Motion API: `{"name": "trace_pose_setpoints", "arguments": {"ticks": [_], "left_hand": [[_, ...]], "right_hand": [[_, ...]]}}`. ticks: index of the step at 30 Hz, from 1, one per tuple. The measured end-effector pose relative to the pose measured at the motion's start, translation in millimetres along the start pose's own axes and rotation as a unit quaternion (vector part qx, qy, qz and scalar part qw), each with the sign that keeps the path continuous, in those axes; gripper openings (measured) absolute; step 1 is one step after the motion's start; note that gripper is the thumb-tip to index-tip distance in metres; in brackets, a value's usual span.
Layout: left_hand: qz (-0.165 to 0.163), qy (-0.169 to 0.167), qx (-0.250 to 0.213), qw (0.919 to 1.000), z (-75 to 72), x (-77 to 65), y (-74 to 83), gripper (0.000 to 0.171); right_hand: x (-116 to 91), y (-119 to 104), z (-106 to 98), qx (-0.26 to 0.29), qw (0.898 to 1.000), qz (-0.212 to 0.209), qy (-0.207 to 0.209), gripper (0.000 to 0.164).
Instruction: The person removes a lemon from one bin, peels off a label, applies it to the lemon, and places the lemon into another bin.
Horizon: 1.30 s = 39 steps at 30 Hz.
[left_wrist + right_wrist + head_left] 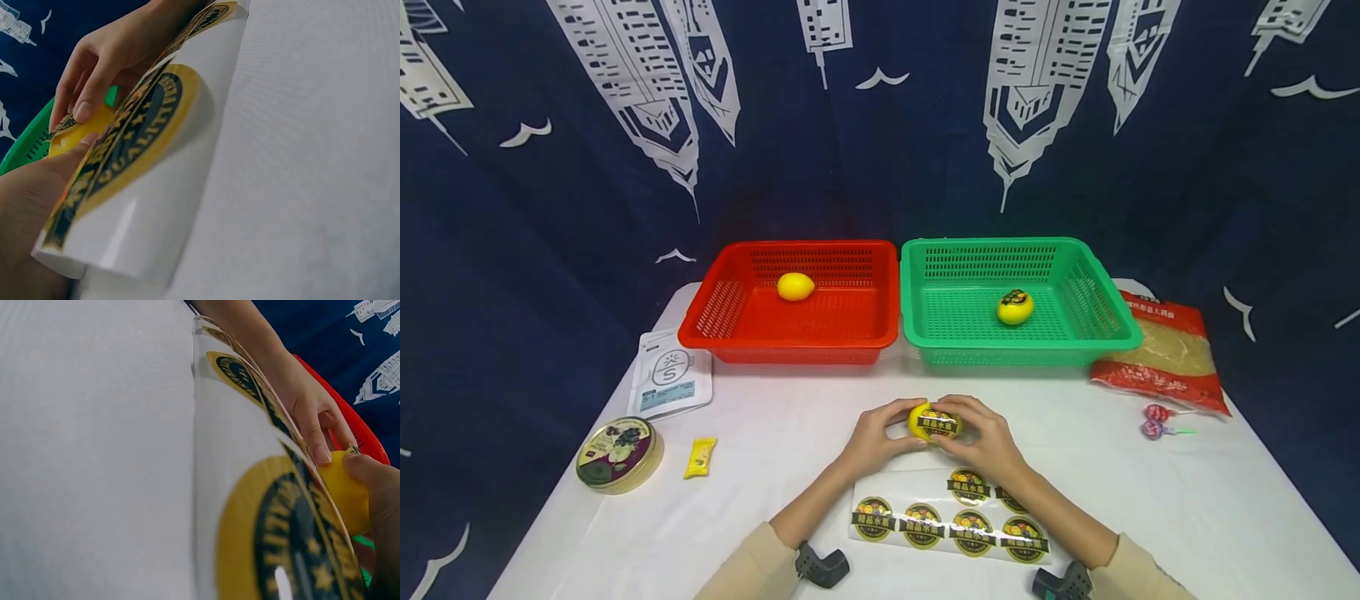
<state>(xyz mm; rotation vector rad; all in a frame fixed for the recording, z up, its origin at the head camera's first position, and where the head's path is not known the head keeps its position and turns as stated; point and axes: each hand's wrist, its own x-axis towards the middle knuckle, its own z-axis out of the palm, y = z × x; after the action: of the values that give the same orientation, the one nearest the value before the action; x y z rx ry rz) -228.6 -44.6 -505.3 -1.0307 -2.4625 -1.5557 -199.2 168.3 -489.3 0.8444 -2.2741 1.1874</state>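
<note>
In the head view, a yellow lemon (916, 419) is between both hands near the middle of the table. My left hand (877, 435) holds its left side with fingertips and thumb. On the other side, my right hand (988, 437) grips it, fingers above and thumb below. A round black-and-gold sticker (938, 423) covers the lemon's near face. Just below the hands lies a white sticker sheet (910, 487) with several matching stickers, partly hidden by the right forearm. Both wrist views show the sheet's edge curling up in front of the lemon (345, 490).
A red basket (790, 342) holds one plain lemon (795, 287). Beside it, a green basket (1022, 342) holds a stickered lemon (1015, 311). Leftward are a white pouch (673, 375), a round tin (619, 454) and a yellow packet (700, 457); rightward, a pasta bag (1172, 354) and lollipops (1152, 429).
</note>
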Motion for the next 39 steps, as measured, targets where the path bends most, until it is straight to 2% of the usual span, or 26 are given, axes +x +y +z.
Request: {"name": "trace_pose_setpoints", "arguments": {"ticks": [4, 7, 10, 18, 23, 26, 28, 30, 33, 36, 39], "left_hand": [[-0.04, -0.014, -0.047, 0.998, -1.7, 1.7, 0.5, 0.05], [-0.086, -0.016, -0.087, 0.9924, -2.1, 5.0, 3.2, 0.039], [-0.116, -0.009, -0.105, 0.9876, -1.4, 8.3, 6.3, 0.032], [-0.139, -0.001, -0.118, 0.9833, 0.0, 10.5, 11.0, 0.029], [-0.148, 0.002, -0.173, 0.9737, -2.5, 11.3, 13.6, 0.028], [-0.149, 0.008, -0.201, 0.9682, -3.2, 10.8, 12.3, 0.029], [-0.153, 0.011, -0.209, 0.966, -5.6, 9.9, 17.7, 0.029], [-0.156, 0.01, -0.21, 0.9651, -8.2, 9.0, 24.0, 0.029], [-0.159, 0.005, -0.206, 0.9655, -12.3, 8.6, 34.7, 0.029], [-0.157, 0.003, -0.203, 0.9665, -11.2, 9.1, 31.3, 0.029], [-0.158, 0.004, -0.201, 0.9668, -7.3, 9.9, 20.0, 0.029]], "right_hand": [[-1, 1, 1, 0.001, 1.0, -0.001, -0.002, 0.047], [-1, 1, 1, 0.002, 1.0, -0.001, -0.003, 0.049], [-1, 2, 1, 0.002, 1.0, -0.005, -0.004, 0.05], [-3, 3, 0, 0.005, 1.0, -0.002, -0.012, 0.052], [-3, 3, -1, 0.025, 0.999, 0.015, -0.021, 0.055], [2, -10, -7, 0.062, 0.997, 0.038, -0.036, 0.055], [4, -18, -11, 0.091, 0.993, 0.06, -0.052, 0.056], [5, -23, -14, 0.137, 0.984, 0.094, -0.07, 0.055], [1, -12, -13, 0.2, 0.966, 0.141, -0.082, 0.051], [-2, 2, -10, 0.234, 0.953, 0.174, -0.077, 0.044], [-2, 9, -9, 0.225, 0.952, 0.194, -0.074, 0.041]]}}
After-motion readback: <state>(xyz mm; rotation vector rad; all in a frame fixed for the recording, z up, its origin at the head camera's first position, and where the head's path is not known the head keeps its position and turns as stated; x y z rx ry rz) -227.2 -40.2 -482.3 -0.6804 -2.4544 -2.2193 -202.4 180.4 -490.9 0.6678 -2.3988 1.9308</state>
